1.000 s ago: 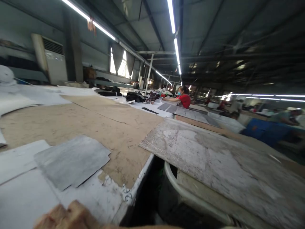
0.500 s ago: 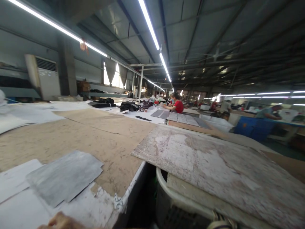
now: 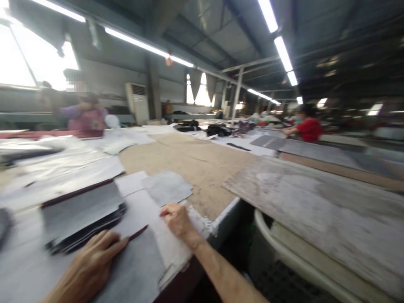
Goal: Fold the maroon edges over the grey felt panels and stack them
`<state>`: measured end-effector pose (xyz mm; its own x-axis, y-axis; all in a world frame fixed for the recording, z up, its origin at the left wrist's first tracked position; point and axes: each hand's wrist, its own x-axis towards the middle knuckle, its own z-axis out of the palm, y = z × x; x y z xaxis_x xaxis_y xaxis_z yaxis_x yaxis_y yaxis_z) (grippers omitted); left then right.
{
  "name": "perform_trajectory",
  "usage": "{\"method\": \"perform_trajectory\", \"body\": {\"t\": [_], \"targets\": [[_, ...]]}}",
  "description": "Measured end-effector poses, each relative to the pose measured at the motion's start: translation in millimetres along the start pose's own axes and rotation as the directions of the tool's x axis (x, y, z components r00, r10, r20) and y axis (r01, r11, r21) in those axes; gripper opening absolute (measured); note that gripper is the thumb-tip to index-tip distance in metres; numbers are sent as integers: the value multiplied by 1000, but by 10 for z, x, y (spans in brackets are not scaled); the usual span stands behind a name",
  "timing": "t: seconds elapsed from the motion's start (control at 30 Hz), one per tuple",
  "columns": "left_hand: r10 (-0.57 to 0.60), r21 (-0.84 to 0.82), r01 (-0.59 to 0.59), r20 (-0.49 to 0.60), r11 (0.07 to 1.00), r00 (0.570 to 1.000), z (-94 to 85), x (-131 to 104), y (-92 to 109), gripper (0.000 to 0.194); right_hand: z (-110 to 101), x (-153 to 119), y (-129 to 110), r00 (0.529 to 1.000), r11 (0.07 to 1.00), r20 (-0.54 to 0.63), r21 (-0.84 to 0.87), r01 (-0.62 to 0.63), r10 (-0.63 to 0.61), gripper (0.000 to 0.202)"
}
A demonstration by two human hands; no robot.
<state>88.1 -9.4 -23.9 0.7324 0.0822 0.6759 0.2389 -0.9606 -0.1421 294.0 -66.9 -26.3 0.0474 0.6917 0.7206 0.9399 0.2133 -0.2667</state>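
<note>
My left hand [image 3: 97, 256] lies with its fingers stretched out on a grey fabric piece [image 3: 139, 261] at the near left of the table. Its index finger reaches the piece's dark red edge [image 3: 139, 232]. Just beyond it is a stack of grey pieces [image 3: 85, 206] with dark edges. My right hand [image 3: 178, 221] is closed, fingers curled, above the white table covering near the right edge. Whatever it may pinch cannot be made out. A pale grey sheet [image 3: 167, 187] lies just past its knuckles.
Brown paper [image 3: 189, 158] covers the table ahead. To the right, a worn board [image 3: 303, 193] rests over a plastic basket [image 3: 265, 235], with a dark gap beside the table. White sheets [image 3: 72, 162] lie at left. One person [image 3: 86, 111] is at far left, another in red [image 3: 311, 126] ahead.
The view has swung left, bringing in the stack and the person at far left. Both hands now show on the table; before, only part of one hand showed at the bottom edge.
</note>
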Motion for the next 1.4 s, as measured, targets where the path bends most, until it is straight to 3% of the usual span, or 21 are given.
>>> {"method": "perform_trajectory", "body": {"t": [0.07, 0.17, 0.33, 0.53, 0.7, 0.9, 1.03, 1.13, 1.27, 1.33, 1.4], "targets": [[-94, 68, 83, 179, 994, 979, -74, -136, -27, 39, 64, 7, 120, 999, 995, -14, 86, -40, 41, 16], [-206, 106, 185, 236, 977, 950, -58, -154, -55, 39, 109, 51, 260, 998, 989, -3, 138, -59, 60, 9], [-242, 70, 232, 251, 970, 937, -29, -104, -19, 38, 14, 58, 51, 992, 990, 83, 108, 89, -98, 28], [-262, 36, 264, 293, 964, 919, -43, -95, -18, 30, 142, 41, -369, 911, 947, 261, 134, 292, -318, 29], [-244, -6, 262, 342, 965, 908, -118, -131, -75, 30, 223, -24, -368, 894, 942, 298, 125, 311, -335, 29], [-255, -181, 342, 382, 922, 888, -294, -259, -245, 31, 215, -40, -319, 897, 940, 284, 129, 315, -339, 29], [-235, -142, 313, 399, 939, 886, -311, -259, -266, 29, 215, -44, -316, 888, 929, 272, 119, 350, -370, 36], [-227, -67, 281, 428, 957, 875, -296, -229, -231, 27, 172, -6, -352, 834, 897, 341, 76, 436, -434, 40], [-212, -3, 238, 441, 971, 872, -298, -190, -183, 25, 99, 115, -510, 707, 786, 482, -58, 616, -518, 31], [-210, 9, 230, 446, 973, 870, -307, -174, -166, 23, 108, 165, -602, 685, 734, 484, -119, 668, -545, 22], [-215, -3, 243, 453, 970, 865, -313, -160, -153, 20, 159, 181, -655, 687, 733, 424, -76, 676, -590, 19]]}}
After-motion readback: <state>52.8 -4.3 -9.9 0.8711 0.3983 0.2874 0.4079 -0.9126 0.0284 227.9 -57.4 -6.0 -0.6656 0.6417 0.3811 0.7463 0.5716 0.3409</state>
